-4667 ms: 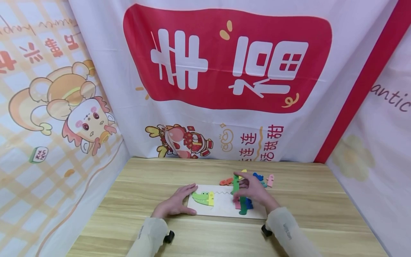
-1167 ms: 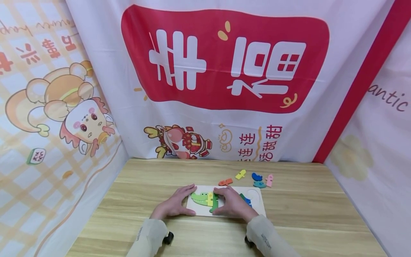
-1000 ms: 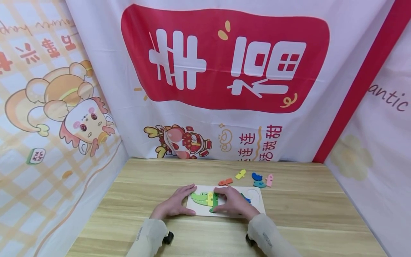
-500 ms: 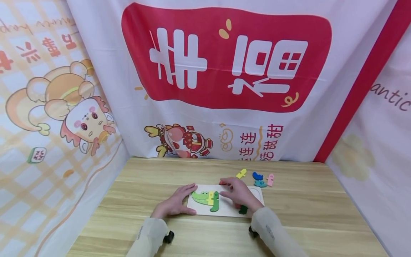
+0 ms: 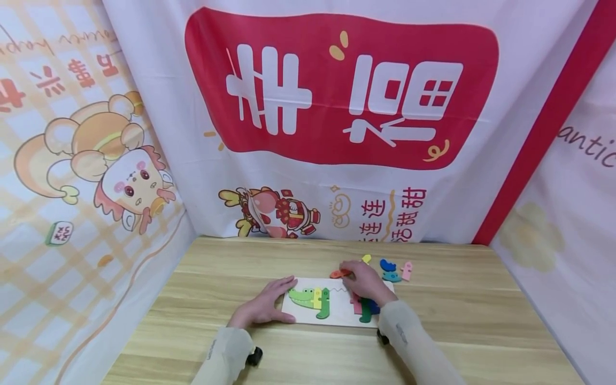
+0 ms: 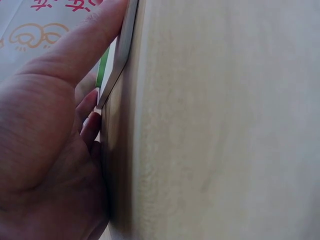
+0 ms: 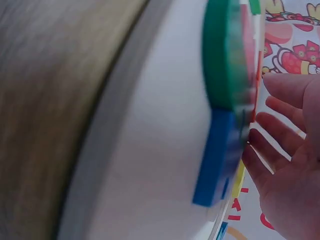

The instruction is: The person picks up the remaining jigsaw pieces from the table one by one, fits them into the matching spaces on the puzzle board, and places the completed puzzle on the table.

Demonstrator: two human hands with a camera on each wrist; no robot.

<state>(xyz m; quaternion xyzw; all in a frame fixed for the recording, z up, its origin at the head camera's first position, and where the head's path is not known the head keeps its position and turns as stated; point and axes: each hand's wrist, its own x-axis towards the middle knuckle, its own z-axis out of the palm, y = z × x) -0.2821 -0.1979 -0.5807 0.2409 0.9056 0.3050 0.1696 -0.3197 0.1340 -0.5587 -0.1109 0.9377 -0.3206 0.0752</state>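
A pale wooden puzzle board (image 5: 308, 320) lies on the table. At its left end sit a light green crocodile head (image 5: 300, 298), a yellow piece (image 5: 317, 298) and a green leg piece (image 5: 324, 305), side by side. My left hand (image 5: 263, 303) holds that end, thumb on the near edge and fingers at the far corner. Beyond the far edge my right hand (image 5: 366, 279) reaches to an orange piece (image 5: 337, 274), thumb and fingers around its right end. In the right wrist view the fingers (image 7: 280, 131) are spread; a firm grip cannot be made out.
Pink (image 5: 357, 305), dark green (image 5: 366, 313) and blue (image 5: 374, 306) pieces lie on the board's right part. Behind the board are a yellow piece (image 5: 367, 259), a dark blue piece (image 5: 387, 265), a teal piece (image 5: 392, 277) and a pink piece (image 5: 407, 270). Fabric walls enclose the wooden table (image 5: 269, 347).
My right hand brought the green leg piece to the yellow piece, let go, then moved back and right to the orange piece. My left hand has stayed at the board's left end.
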